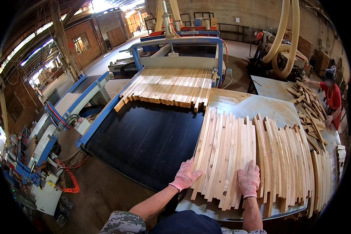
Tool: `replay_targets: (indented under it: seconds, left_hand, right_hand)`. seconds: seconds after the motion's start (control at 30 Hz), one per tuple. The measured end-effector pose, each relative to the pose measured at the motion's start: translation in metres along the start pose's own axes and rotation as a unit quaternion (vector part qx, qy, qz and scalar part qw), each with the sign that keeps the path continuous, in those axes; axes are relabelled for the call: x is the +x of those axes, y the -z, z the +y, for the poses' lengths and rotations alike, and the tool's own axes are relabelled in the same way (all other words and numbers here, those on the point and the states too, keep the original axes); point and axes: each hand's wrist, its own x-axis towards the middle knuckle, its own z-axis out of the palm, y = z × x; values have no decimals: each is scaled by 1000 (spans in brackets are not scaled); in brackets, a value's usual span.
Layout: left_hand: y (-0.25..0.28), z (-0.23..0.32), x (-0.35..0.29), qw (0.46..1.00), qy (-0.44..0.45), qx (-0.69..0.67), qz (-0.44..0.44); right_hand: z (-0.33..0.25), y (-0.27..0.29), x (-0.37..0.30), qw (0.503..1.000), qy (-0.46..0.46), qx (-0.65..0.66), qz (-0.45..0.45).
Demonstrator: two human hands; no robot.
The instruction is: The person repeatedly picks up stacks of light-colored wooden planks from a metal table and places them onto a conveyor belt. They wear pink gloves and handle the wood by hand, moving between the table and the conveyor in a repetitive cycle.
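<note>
A row of pale wooden strips (222,152) lies side by side on a metal-topped table (245,102) in front of me. My left hand (185,175), in a pinkish knit glove, rests against the row's left edge. Its thumb is spread over the outermost strips and its fingers point forward. Flat on the strips toward the row's right side lies my right hand (249,179), gloved alike, with its fingers stretched out. A second group of darker-edged strips (284,160) sits just right of that hand.
Left of the table is a black conveyor belt (152,136) in a blue frame, carrying more strips (169,85) beneath a blue gantry (175,41). At the right, a person in red (332,97) stands by a loose pile of wood (310,105). Pale hoses (293,43) hang behind.
</note>
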Motion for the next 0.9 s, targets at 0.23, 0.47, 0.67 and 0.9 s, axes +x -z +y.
replay_targets:
  seconds: [0.23,0.47,0.67,0.9]
  left_hand:
    - [-3,-6,0,1000,12,6,-7]
    - [-3,-9,0,1000,15,2,-10]
    - [-7,-5,3,999,-26,9,20]
    - [5,5,-1,999,-8,-36,9]
  right_hand:
    - [-1,-2,1,1000,-5,-15,-1]
    - [2,-7,1,1000,4,-24,11]
    - [6,-7,2,999,25,-10,31]
    - [3,-6,3,1000,21,-11,17]
